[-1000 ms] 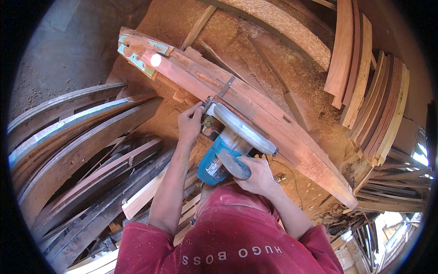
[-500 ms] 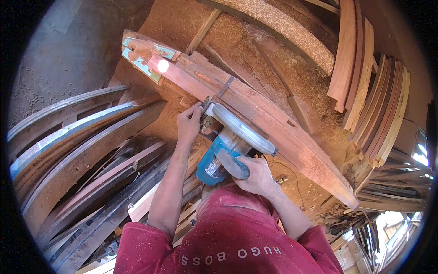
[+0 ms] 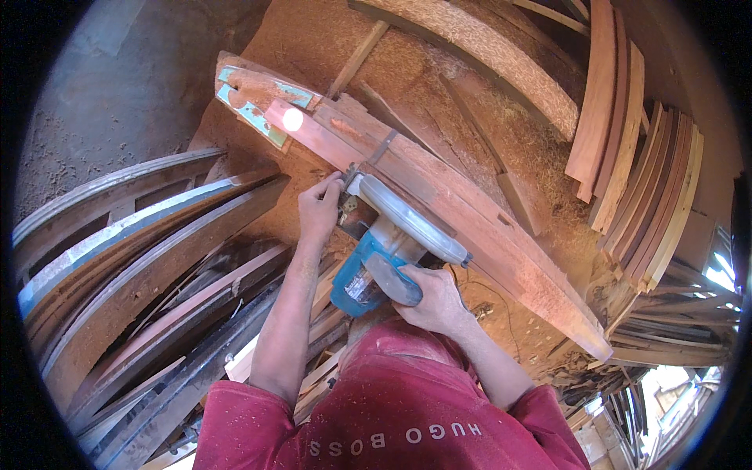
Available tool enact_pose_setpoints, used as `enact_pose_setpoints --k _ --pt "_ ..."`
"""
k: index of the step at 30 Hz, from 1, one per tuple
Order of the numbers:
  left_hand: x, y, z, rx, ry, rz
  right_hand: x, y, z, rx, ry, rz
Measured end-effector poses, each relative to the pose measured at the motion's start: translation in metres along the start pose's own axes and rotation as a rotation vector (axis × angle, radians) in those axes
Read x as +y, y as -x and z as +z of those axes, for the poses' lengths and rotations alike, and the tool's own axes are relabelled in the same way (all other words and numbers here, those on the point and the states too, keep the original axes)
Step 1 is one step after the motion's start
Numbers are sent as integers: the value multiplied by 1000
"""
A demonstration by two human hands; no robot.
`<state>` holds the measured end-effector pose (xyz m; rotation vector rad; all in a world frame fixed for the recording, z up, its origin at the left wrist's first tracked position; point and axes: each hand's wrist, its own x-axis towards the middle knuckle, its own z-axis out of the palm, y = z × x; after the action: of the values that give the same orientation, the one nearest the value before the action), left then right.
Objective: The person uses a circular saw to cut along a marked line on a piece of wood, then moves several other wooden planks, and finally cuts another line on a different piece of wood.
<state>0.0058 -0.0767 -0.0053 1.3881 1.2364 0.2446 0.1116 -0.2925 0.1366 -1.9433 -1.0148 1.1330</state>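
Note:
A blue circular saw (image 3: 366, 270) with a pale metal blade guard sits across a reddish plank (image 3: 313, 139) on a long wooden bench (image 3: 540, 274). My right hand (image 3: 432, 299) is wrapped round the saw's rear handle. At the saw's front left end, my left hand (image 3: 319, 205) has its fingertips pinched on the metal base plate. A thin metal bar (image 3: 382, 147) sticks out from the saw over the bench top. The blade and the underside of the saw are hidden.
Curved timber pieces (image 3: 157, 211) are stacked close on my left. More curved boards (image 3: 658, 188) stand at the far right. A large shavings-covered curved beam (image 3: 486, 59) lies beyond the bench. Sawdust covers the ground, and a thin cord (image 3: 505, 301) trails right of the saw.
The saw and both hands have shifted slightly to the left in the picture, while the bench and plank appear slightly to the right at their far end. Both grips stay the same.

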Motion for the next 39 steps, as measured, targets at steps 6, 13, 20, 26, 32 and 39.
enact_pose_setpoints --k 6,13,20,26,32,39 --pt "-2 -11 -9 4 17 -17 -7 -12 5 -18 8 10" --pt "11 -20 -17 4 13 -60 -12 -24 11 12 7 16" --pt "16 -27 -29 16 5 -57 -22 -35 12 -74 30 66" --pt "21 -37 -37 13 1 -73 -23 -45 19 -43 20 25" --pt "20 -47 -49 26 19 -71 -37 -58 22 -40 30 55" --pt "23 -59 -60 30 24 -42 -47 -73 26 -45 31 49"
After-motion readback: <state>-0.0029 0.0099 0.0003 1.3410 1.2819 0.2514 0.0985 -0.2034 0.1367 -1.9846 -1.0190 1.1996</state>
